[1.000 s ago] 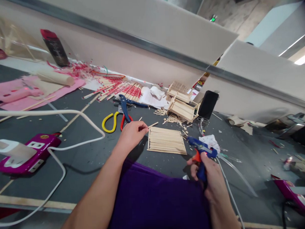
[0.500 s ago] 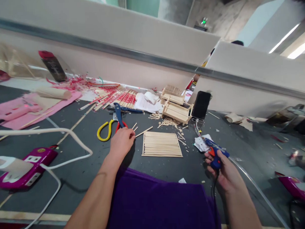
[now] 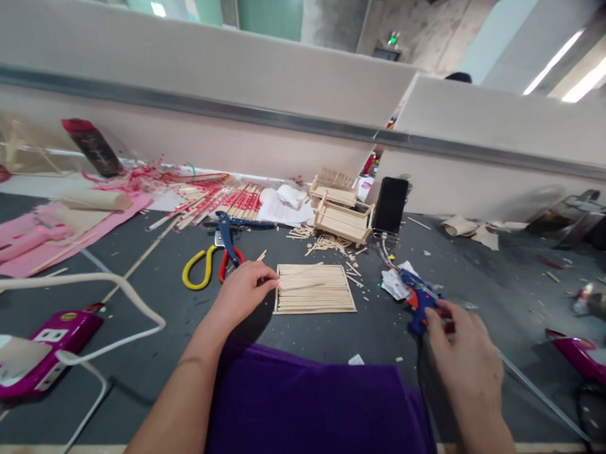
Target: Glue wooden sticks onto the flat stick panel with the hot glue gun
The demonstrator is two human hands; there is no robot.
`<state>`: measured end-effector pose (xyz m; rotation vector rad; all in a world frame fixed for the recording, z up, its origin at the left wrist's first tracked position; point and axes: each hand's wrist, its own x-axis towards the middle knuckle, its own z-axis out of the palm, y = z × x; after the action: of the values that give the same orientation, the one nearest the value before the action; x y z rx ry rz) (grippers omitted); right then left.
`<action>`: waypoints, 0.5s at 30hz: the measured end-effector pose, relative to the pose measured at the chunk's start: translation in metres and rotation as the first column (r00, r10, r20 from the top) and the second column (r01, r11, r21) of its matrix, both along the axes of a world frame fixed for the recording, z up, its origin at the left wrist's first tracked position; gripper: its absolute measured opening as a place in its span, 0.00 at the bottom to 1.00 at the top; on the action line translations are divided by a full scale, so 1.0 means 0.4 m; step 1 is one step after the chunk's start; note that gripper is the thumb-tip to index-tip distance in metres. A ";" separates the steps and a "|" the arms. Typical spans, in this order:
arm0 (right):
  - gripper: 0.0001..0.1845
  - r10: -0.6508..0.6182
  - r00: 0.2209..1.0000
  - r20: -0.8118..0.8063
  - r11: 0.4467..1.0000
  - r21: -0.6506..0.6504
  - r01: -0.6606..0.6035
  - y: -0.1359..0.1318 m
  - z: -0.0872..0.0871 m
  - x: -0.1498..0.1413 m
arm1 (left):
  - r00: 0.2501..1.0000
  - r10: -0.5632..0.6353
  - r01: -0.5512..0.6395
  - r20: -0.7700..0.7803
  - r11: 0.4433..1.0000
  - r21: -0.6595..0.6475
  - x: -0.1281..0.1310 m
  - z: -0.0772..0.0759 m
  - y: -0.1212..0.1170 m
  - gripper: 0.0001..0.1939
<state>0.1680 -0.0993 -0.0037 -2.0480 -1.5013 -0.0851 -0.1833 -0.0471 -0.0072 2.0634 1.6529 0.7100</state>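
Observation:
My left hand (image 3: 245,290) pinches a thin wooden stick (image 3: 305,286) at its left end. The stick lies over a flat rectangular panel of wooden sticks (image 3: 315,301). To the right, a blue glue gun (image 3: 421,305) rests on the table with its nozzle by a crumpled white tissue (image 3: 395,285). Beside its handle is my right hand (image 3: 463,347), fingers loosely bent and apart, no longer wrapped round it. Pliers with one yellow and one red handle (image 3: 198,270) lie left of the panel.
Small wooden furniture-like models (image 3: 342,219) stand behind the panel among cut stick pieces. A phone (image 3: 390,204) leans upright near them. Bundled sticks (image 3: 242,201) lie at the back. A purple power strip (image 3: 53,348) with white cables sits at left, a dark bottle (image 3: 94,148) behind.
My left hand has moved right from the loose sticks, bringing a stick over the panel. My right hand has loosened from the glue gun's handle and turned palm down.

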 end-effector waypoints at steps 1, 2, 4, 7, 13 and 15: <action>0.19 0.104 0.993 -0.053 0.993 0.061 -0.100 0.001 0.008 -0.021 | 0.997 -0.067 0.068 0.042 0.998 -0.014 0.012 0.006 -0.004 0.08; 0.17 0.232 0.965 -0.124 0.970 0.109 -0.219 0.006 0.013 -0.044 | 0.989 -0.126 0.129 0.077 0.991 -0.029 0.024 0.010 -0.009 0.08; 0.14 0.458 0.866 -0.201 0.888 0.142 -0.437 0.025 0.012 -0.091 | 0.972 -0.207 0.214 0.112 0.975 -0.053 0.047 0.015 -0.016 0.09; 0.11 0.639 0.737 -0.220 0.767 0.102 -0.634 0.059 -0.001 -0.145 | 0.962 -0.250 0.258 0.110 0.964 -0.062 0.069 0.015 -0.020 0.09; 0.10 0.714 0.674 -0.192 0.694 0.065 -0.717 0.089 -0.011 -0.169 | 0.947 -0.297 0.305 0.118 0.951 -0.050 0.077 0.011 -0.019 0.10; 0.10 0.712 0.680 -0.175 0.696 0.050 -0.716 0.092 -0.014 -0.164 | 0.946 -0.300 0.308 0.122 0.950 -0.054 0.078 0.011 -0.019 0.10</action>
<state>0.1024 -0.0624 -0.0092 -1.2899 -2.0722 0.4246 -0.1521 -0.0547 -0.0028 2.1203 1.2420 0.6369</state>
